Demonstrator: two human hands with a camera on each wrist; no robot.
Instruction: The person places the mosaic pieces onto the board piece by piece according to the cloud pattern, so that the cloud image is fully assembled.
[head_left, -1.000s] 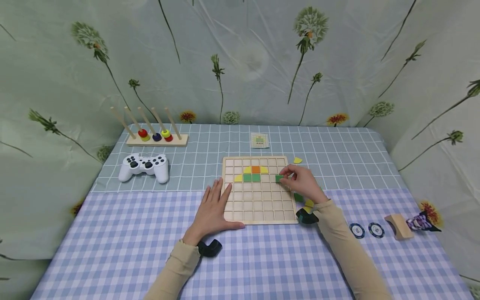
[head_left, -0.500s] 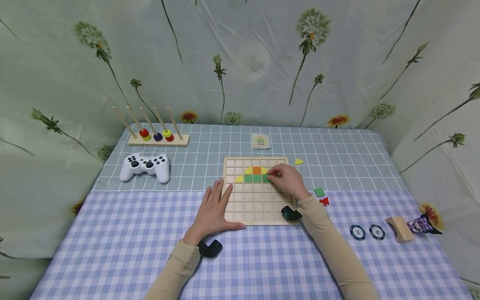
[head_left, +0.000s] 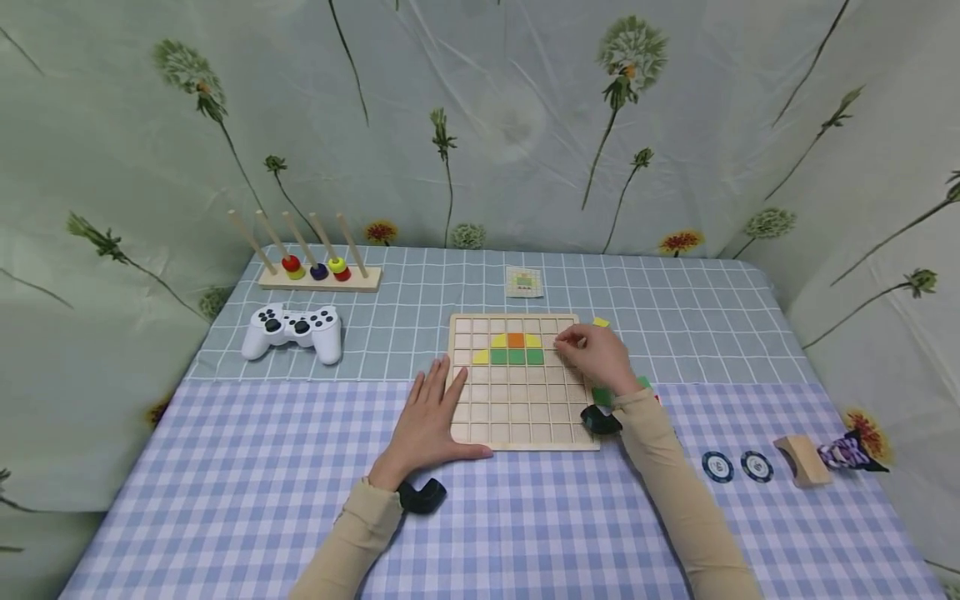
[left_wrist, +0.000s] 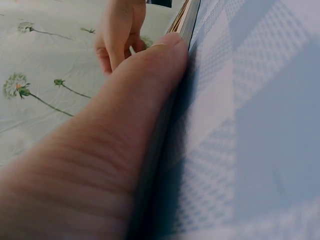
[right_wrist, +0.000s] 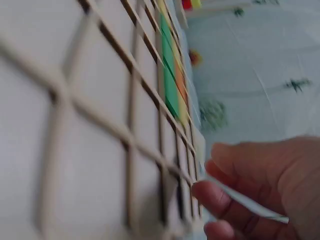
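Note:
A wooden grid board (head_left: 517,412) lies on the table. Set in its cells are an orange square (head_left: 516,340) between two yellow pieces, and below it a row of green squares (head_left: 517,357) beside another yellow piece (head_left: 481,358). My left hand (head_left: 429,421) is spread at the board's left edge, thumb along the front corner. Over the right columns hovers my right hand (head_left: 597,357), fingers loosely bent, with a gap between thumb and fingertips and no tile visible there. In the right wrist view, the green squares (right_wrist: 170,75) sit beyond the bent fingers (right_wrist: 212,196).
Loose tiles lie right of the board: a yellow one (head_left: 600,322) and green ones (head_left: 602,396), partly hidden by my arm. Behind the board is a pattern card (head_left: 523,282). A game controller (head_left: 292,332), peg stand (head_left: 320,283), two chips (head_left: 717,467) and a wooden arch (head_left: 806,460) surround it.
My right hand carried a green square leftward, set it at the right end of the green row and let go. It has drawn back to the right. The left hand stays put.

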